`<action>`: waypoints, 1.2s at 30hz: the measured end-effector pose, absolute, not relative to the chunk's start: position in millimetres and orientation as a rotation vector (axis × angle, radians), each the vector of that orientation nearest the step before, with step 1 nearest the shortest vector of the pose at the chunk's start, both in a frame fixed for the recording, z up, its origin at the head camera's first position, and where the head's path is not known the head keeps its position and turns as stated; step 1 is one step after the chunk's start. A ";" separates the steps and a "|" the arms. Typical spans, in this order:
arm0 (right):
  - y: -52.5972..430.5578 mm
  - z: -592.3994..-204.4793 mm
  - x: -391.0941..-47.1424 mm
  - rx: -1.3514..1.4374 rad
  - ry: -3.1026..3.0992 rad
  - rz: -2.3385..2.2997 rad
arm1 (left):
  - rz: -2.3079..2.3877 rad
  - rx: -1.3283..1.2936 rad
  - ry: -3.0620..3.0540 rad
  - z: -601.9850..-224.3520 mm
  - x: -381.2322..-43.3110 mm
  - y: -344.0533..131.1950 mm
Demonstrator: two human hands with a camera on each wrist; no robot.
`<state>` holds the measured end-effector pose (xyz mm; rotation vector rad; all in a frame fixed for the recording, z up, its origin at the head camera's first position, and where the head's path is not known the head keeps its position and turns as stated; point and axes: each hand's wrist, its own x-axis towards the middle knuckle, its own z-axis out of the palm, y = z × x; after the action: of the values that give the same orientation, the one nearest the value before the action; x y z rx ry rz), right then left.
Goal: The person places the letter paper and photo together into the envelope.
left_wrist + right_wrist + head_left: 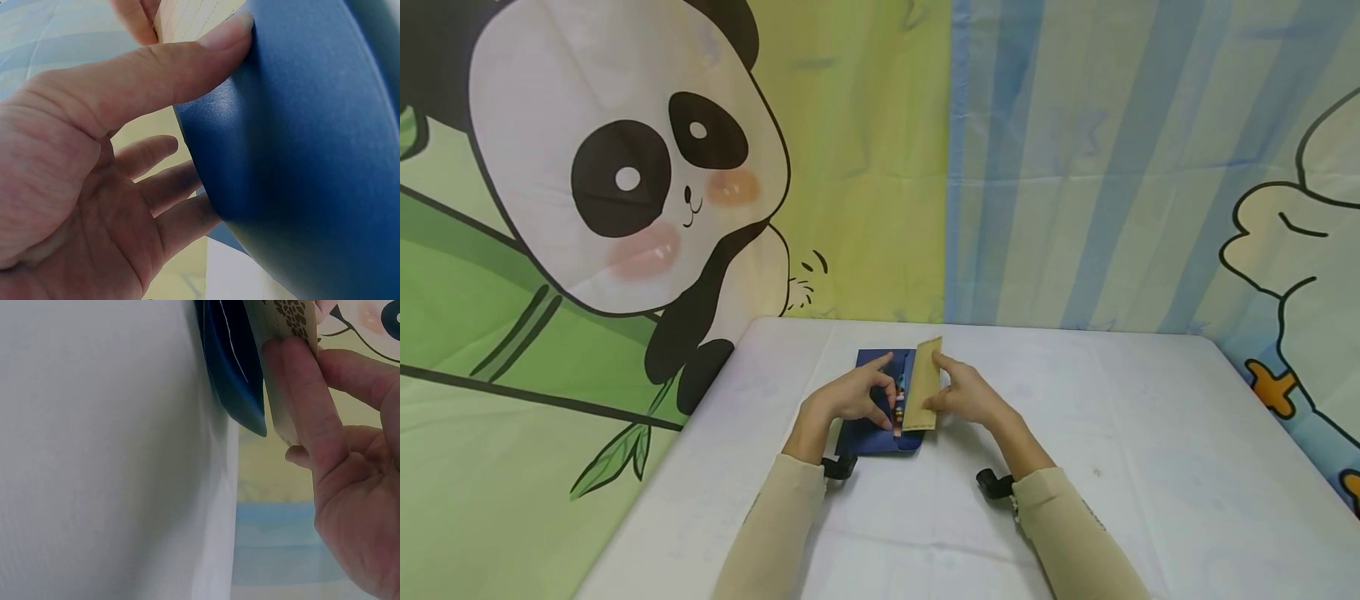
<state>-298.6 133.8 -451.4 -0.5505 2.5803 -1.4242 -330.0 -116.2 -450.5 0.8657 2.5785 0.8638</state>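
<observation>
A dark blue paper envelope (pixel 876 442) is on the white table, its mouth spread towards the right. My left hand (pixel 848 395) holds the envelope's edge; in the left wrist view the thumb lies on the blue paper (pixel 300 137) and the other fingers are behind it. My right hand (pixel 976 395) grips a tan card (pixel 922 388) standing on edge at the envelope's right side. Brown cut-out patterning shows on the card (pixel 291 317) in the right wrist view. Between card and envelope is a narrow multicoloured strip (pixel 899 403), too small to make out.
A white cloth covers the table (pixel 1112 417). Behind it hangs a printed curtain with a panda (pixel 647 167) on the left and blue stripes on the right. Black camera mounts (pixel 992 483) sit at both wrists.
</observation>
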 end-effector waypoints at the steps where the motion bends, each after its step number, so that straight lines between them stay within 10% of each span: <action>1: 132.8 -451.4 -298.4 -0.553 2.578 -1.424 | 0.862 0.864 2.580 -450.5 -330.0 -116.4; 36: 119.3 -456.6 -292.7 -0.635 2.374 -1.434 | 0.854 0.887 2.573 -453.2 -333.4 -117.0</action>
<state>-292.7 119.3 -456.6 -0.6349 2.3745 -1.4342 -333.4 -117.0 -453.2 0.8868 2.5735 0.8535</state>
